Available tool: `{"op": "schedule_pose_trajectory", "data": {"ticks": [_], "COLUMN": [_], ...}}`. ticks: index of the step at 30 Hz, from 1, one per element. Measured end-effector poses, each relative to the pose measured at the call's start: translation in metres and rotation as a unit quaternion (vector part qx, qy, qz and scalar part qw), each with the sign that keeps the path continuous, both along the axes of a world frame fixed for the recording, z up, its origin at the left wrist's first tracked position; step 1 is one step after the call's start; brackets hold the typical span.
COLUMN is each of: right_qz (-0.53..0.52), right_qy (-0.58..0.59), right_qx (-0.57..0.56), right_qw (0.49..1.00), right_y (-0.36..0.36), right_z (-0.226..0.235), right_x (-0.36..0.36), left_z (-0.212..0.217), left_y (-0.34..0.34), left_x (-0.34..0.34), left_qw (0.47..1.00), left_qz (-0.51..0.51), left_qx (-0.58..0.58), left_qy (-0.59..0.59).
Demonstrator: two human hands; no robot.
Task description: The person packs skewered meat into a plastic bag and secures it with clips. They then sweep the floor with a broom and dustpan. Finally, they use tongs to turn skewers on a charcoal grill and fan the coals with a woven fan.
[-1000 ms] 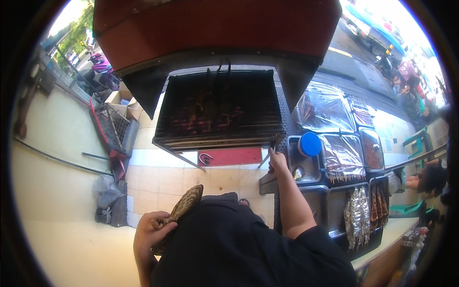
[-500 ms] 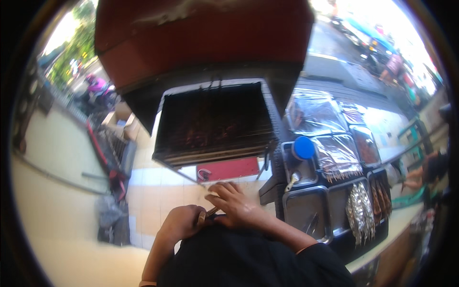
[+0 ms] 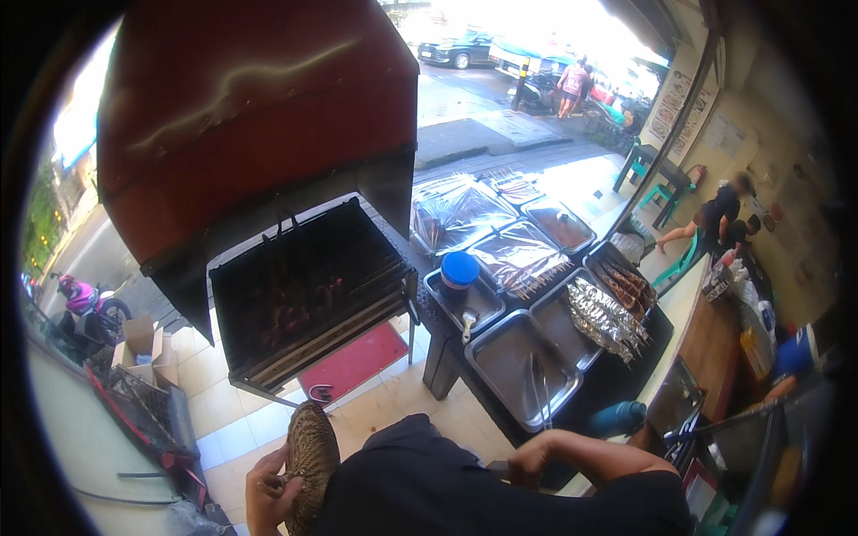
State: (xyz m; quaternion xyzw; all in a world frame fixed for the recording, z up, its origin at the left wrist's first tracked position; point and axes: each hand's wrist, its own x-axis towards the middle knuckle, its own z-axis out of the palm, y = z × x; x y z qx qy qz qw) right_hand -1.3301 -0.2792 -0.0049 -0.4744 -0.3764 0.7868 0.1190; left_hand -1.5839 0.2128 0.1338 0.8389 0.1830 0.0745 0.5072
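My left hand [image 3: 275, 487] grips a brown woven hand fan [image 3: 313, 456], held upright beside my dark shirt. At my right side, below the near edge of the table, my right hand [image 3: 529, 457] is closed in a fist; what it holds, if anything, is hidden. Ahead stands a charcoal grill [image 3: 304, 286] with reddish coals [image 3: 299, 299] glowing dimly inside. Nearest the right hand is a metal tray [image 3: 509, 353] with tongs [image 3: 539, 380] lying in it. A basting brush [image 3: 468, 323] rests in a smaller tray beside a blue-lidded container [image 3: 459, 271].
A large red hood [image 3: 259, 98] overhangs the grill. Foil-wrapped food [image 3: 603, 317] and skewers [image 3: 536, 277] under plastic lie in trays on the dark table. A teal bottle [image 3: 617, 417] stands at its near right. A cardboard box [image 3: 147, 348] is left; another person [image 3: 722, 214] is at far right.
My view has turned to the right. The hands, together before, are now apart: the left shows the woven fan, and the right has moved to the table's near edge.
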Motion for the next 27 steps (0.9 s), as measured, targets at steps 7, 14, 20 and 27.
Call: {"op": "schedule_pose_trajectory", "data": {"ticks": [7,14,20,27], "right_qz": [-0.121,-0.305,-0.350,-0.343], "right_qy": [0.001,-0.077,-0.095,-0.090], "right_qx": [-0.075,-0.150,-0.166,-0.206], "right_qw": [0.990,0.937,0.917,0.912], "right_y": [-0.070,-0.081,-0.075,-0.069], "right_z": [-0.072,-0.059,-0.043,-0.026], "right_x": [-0.161,-0.197,-0.161,-0.083], "left_z": [-0.002,0.014,0.015,0.020], "left_y": [0.039,0.038,0.042,0.040], "left_x": [-0.015,-0.014,-0.042,-0.087], "left_qw": [0.994,0.993,0.995,0.999], "left_qz": [-0.082,-0.116,-0.089,0.035], "left_qx": [0.061,0.005,0.019,0.037], "left_qy": [-0.048,-0.027,-0.040,0.011]}}
